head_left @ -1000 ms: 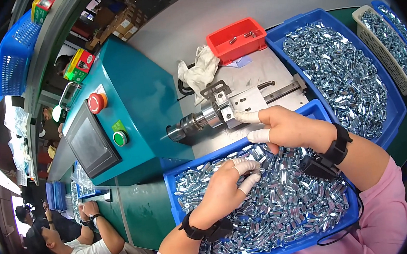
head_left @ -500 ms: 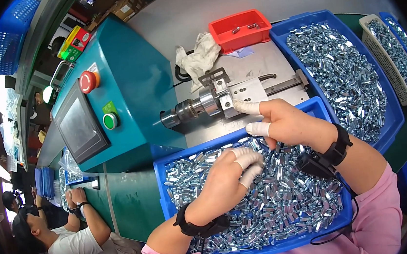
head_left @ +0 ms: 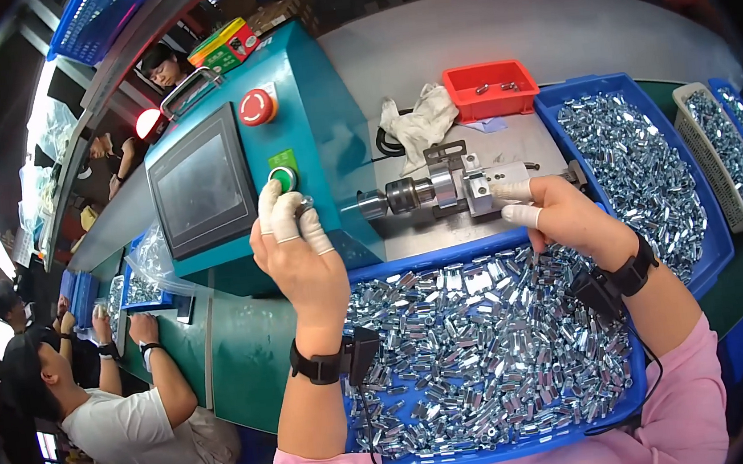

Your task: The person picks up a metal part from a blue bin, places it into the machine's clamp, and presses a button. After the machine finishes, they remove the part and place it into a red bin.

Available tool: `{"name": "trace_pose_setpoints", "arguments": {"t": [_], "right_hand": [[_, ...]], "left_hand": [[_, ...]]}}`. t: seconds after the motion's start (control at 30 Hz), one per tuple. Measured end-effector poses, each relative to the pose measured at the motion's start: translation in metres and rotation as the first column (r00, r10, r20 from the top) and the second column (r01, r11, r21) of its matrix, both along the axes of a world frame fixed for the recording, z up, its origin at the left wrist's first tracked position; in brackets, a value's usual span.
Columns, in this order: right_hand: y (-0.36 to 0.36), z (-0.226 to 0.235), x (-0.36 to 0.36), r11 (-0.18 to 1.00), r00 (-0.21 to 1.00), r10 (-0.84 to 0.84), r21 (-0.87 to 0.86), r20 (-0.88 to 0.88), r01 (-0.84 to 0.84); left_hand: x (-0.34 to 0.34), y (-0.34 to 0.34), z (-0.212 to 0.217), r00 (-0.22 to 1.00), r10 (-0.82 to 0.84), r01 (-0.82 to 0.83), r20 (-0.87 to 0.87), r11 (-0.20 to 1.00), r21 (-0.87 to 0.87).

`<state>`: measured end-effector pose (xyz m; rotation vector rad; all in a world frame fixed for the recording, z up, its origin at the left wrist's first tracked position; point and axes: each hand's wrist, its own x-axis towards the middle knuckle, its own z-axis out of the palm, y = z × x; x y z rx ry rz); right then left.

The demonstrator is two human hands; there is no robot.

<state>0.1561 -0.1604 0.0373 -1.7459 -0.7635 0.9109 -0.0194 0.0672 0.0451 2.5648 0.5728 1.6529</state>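
Observation:
My left hand [head_left: 303,261], fingertips in white cots, is raised to the machine's front, a fingertip against the green button [head_left: 282,180]. Its bent fingers pinch a small shiny metal sleeve [head_left: 304,206], partly hidden. At the clamping fixture [head_left: 477,193], my right hand [head_left: 566,213] has its covered index finger stretched to the metal block. The thumb stands apart below, with nothing visible between them. Left of the block, a chuck [head_left: 404,195] points out from the teal machine [head_left: 310,104]. Under both hands lies a blue bin [head_left: 509,451] of loose metal sleeves.
A red tray [head_left: 489,77] with a few parts stands behind the fixture, beside a white cloth [head_left: 419,124]. More filled bins, including a blue one [head_left: 719,239], line the right. A red emergency stop [head_left: 257,107] tops the screen panel [head_left: 201,181]. Co-workers [head_left: 140,424] sit at left.
My left hand has risen from over the sleeves in the near bin to the green button. My right hand stays at the fixture. The whole view has shifted, moving the machine rightward in it.

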Motion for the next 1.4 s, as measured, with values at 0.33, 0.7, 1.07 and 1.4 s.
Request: {"name": "trace_pose_setpoints", "arguments": {"t": [0.33, 0.7, 1.07, 1.4], "right_hand": [[0.048, 0.043, 0.025, 0.901, 0.794, 0.117, -0.401, 0.597, 0.169], [0.080, 0.048, 0.027, 0.817, 0.569, 0.310, -0.520, 0.761, 0.251], [0.059, -0.009, -0.002, 0.938, 0.078, -0.136, 0.103, 0.988, 0.332], [0.061, 0.014, 0.013, 0.929, 0.397, 0.013, -0.158, 0.918, 0.333]], "left_hand": [[0.005, -0.001, -0.011, 0.999, 0.030, -0.029, 0.020, 0.999, -0.025], [0.004, -0.002, -0.014, 0.997, 0.017, -0.018, 0.073, 1.000, 0.002], [0.002, 0.002, -0.016, 0.996, 0.026, -0.027, 0.080, 0.999, 0.019], [0.005, 0.001, -0.016, 0.997, -0.017, 0.014, 0.076, 0.999, 0.047]]}}
